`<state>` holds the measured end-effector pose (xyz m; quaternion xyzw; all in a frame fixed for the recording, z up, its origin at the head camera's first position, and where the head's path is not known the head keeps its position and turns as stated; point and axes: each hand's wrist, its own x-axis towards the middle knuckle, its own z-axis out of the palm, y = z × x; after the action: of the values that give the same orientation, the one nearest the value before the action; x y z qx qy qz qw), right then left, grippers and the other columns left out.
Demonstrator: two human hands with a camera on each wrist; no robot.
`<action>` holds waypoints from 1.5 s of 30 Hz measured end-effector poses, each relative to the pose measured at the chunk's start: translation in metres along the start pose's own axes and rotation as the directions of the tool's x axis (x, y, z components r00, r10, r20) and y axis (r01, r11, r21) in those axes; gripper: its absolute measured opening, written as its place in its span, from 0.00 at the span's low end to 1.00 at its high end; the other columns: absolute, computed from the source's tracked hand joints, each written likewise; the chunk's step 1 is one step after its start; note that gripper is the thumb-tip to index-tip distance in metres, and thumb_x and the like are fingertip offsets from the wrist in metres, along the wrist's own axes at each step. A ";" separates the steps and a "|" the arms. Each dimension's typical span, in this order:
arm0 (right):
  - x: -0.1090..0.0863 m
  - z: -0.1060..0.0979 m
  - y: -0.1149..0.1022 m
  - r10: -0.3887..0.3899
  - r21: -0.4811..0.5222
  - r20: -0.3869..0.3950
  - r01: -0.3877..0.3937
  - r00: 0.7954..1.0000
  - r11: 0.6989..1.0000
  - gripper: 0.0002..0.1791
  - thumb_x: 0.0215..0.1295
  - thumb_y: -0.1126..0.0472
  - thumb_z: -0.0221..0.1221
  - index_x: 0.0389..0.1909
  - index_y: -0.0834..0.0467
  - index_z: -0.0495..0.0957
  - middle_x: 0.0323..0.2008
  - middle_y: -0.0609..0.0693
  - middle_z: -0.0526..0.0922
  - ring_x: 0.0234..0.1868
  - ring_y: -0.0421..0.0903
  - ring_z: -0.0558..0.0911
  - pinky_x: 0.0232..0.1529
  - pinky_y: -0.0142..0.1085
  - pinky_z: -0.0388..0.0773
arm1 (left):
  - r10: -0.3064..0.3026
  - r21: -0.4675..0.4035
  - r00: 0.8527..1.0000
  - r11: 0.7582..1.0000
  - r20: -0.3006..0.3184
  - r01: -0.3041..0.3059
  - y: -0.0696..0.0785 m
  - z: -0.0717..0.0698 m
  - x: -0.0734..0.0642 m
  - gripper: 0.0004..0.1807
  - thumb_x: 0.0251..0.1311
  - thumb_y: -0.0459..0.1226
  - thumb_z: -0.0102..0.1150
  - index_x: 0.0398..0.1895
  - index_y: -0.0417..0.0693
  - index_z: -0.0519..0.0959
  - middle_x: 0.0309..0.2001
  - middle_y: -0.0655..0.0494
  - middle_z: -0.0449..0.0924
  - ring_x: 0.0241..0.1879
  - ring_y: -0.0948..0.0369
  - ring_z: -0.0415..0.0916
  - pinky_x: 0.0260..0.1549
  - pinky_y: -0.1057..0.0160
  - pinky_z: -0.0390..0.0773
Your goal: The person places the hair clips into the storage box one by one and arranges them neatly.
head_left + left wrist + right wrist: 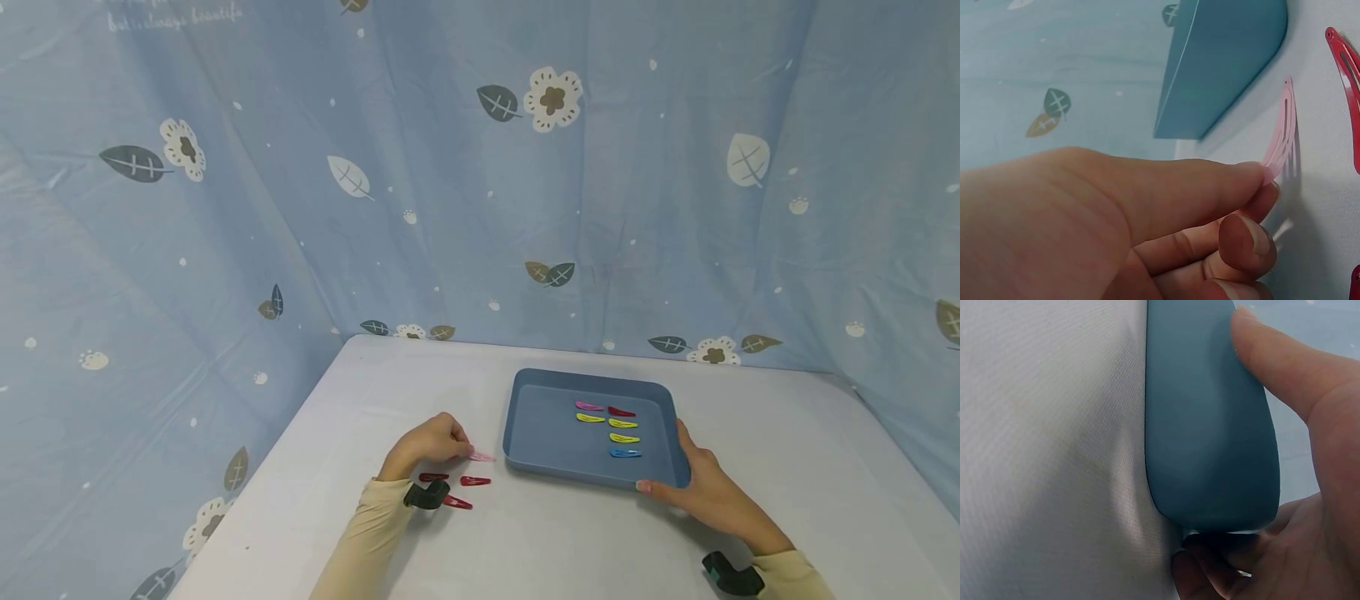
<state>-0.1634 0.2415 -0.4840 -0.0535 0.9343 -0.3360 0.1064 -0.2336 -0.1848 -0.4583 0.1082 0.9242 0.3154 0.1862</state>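
My left hand point(435, 442) pinches a pink snap hair clip point(1284, 128) between thumb and fingertips, just off the tray's left side. In the left wrist view the clip's narrow end points away from the fingers. Three red hair clips lie on the table near that hand: one at the left point(433, 477), one at the right point(476, 481) and one in front point(458, 502), partly behind the wrist camera. My right hand point(708, 487) grips the blue-grey tray point(547, 442) at its near right corner, thumb on the near rim, fingers along the side.
Inside the tray, toward the right, lie a pink clip point(589, 406), a dark red clip point(621, 412), several yellow clips point(624, 437) and a blue clip point(626, 452). A white-covered table point(570, 542) bears everything. Blue patterned curtains point(450, 208) hang behind and at the left.
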 end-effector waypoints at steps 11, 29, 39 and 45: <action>0.001 0.001 0.001 0.005 0.004 0.007 -0.005 1.000 1.000 0.71 0.64 0.37 0.66 0.79 0.71 0.24 0.73 0.84 0.50 0.73 0.83 0.56 0.62 0.72 0.67 | 0.049 -0.047 0.998 0.998 0.043 -0.047 -0.009 -0.005 0.003 0.12 0.68 0.35 0.61 0.29 0.38 0.87 0.20 0.58 0.72 0.21 0.63 0.64 0.23 0.67 0.64; 0.000 0.000 0.000 0.009 0.004 0.000 -0.009 1.000 1.000 0.72 0.63 0.37 0.67 0.79 0.71 0.24 0.73 0.85 0.50 0.73 0.83 0.55 0.63 0.72 0.67 | 0.051 -0.127 0.998 0.991 0.024 -0.048 -0.014 -0.020 0.002 0.15 0.74 0.37 0.55 0.32 0.37 0.85 0.19 0.59 0.71 0.19 0.63 0.61 0.21 0.66 0.61; -0.002 0.000 -0.002 0.000 -0.004 -0.006 0.000 1.000 1.000 0.72 0.63 0.37 0.67 0.78 0.73 0.25 0.72 0.86 0.51 0.72 0.83 0.58 0.62 0.71 0.69 | 0.087 -0.153 0.996 0.984 -0.014 -0.088 -0.017 -0.028 0.003 0.17 0.76 0.39 0.53 0.35 0.34 0.84 0.17 0.60 0.68 0.19 0.64 0.59 0.22 0.66 0.60; -0.001 -0.001 -0.002 -0.004 0.002 -0.003 0.004 1.000 1.000 0.71 0.64 0.38 0.67 0.78 0.73 0.24 0.73 0.85 0.50 0.72 0.83 0.57 0.62 0.72 0.68 | 0.060 -0.177 0.997 0.982 -0.039 -0.066 -0.015 -0.029 0.001 0.16 0.76 0.39 0.53 0.40 0.34 0.84 0.19 0.59 0.68 0.20 0.63 0.59 0.23 0.66 0.60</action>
<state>-0.1622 0.2404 -0.4819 -0.0545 0.9339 -0.3374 0.1046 -0.2474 -0.2119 -0.4461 0.1149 0.8914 0.4043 0.1693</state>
